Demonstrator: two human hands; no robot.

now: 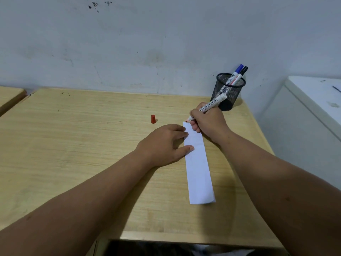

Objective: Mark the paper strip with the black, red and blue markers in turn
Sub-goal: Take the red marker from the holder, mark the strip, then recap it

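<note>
A long white paper strip (198, 169) lies on the wooden desk (92, 145), running from near the front edge away from me. My left hand (164, 143) rests flat beside it, fingertips pressing on its left edge. My right hand (208, 122) grips the uncapped red marker (212, 104), whose red tip touches the strip's far left corner. The red cap (153, 119) stands on the desk to the left of the strip. The blue marker (237, 72) and black marker (241, 74) stand capped in a black mesh cup (227, 93) behind my right hand.
A stained white wall rises right behind the desk. A white cabinet (313, 108) stands to the right of the desk. Another wooden desk (9, 97) adjoins at the far left.
</note>
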